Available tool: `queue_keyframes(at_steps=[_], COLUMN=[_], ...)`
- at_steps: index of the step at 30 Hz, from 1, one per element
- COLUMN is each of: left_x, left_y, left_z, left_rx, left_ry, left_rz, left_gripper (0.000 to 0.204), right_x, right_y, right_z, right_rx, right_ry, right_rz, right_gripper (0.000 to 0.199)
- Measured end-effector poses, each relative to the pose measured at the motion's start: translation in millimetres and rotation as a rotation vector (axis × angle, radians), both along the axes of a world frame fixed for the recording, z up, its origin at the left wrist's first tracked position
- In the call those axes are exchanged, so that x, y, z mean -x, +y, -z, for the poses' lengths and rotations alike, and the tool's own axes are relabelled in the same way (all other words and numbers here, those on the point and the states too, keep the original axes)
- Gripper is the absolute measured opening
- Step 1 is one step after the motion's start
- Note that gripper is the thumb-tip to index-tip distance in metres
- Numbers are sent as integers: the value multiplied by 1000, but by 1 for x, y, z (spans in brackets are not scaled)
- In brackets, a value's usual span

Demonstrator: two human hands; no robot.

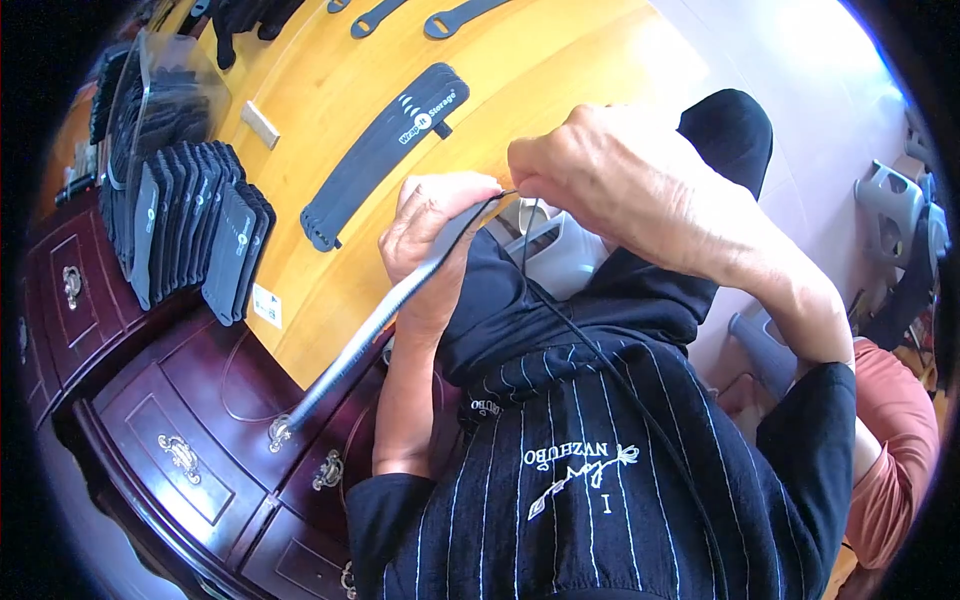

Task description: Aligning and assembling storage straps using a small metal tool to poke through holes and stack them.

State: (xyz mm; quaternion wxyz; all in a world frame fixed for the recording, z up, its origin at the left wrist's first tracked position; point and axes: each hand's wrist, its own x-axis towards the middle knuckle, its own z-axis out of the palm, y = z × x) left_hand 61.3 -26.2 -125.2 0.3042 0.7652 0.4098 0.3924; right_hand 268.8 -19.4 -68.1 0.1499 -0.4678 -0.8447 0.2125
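Over my lap, a long dark strap [375, 335] is held up, seen nearly edge-on and slanting down to the left. My left hand [425, 230] is closed round its upper part, thumb along the top. The fingertips of my right hand [620, 180] pinch the strap's upper end beside the left thumb. Whatever detail lies between the fingertips is too small to make out. Just beyond my hands, a neat stack of dark grey straps [370, 150] with white print and slotted ends lies on the yellow wooden table [320, 310].
At left stand packed rows of straps [185, 225] by a clear plastic box [165, 85]. A small wooden block [260, 124] and more straps [378, 16] lie on the table. Dark red drawers [170, 450] flank me. Plastic stools [888, 210] and a person in a salmon shirt [895, 430] are at right.
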Motion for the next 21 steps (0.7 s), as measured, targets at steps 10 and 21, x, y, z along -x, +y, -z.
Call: queue_keyframes(at_steps=[10,21], left_x=[-1,0], left_y=[-1,-2], left_z=[0,2], left_rx=[9,28], left_ry=[-13,-19], left_rz=[16,9], left_gripper=[19,20], right_x=[-12,-10], right_y=[20,11], right_z=[22,19], right_rx=[1038,795], right_ry=[353,399], right_rz=[104,96], right_gripper=[19,18])
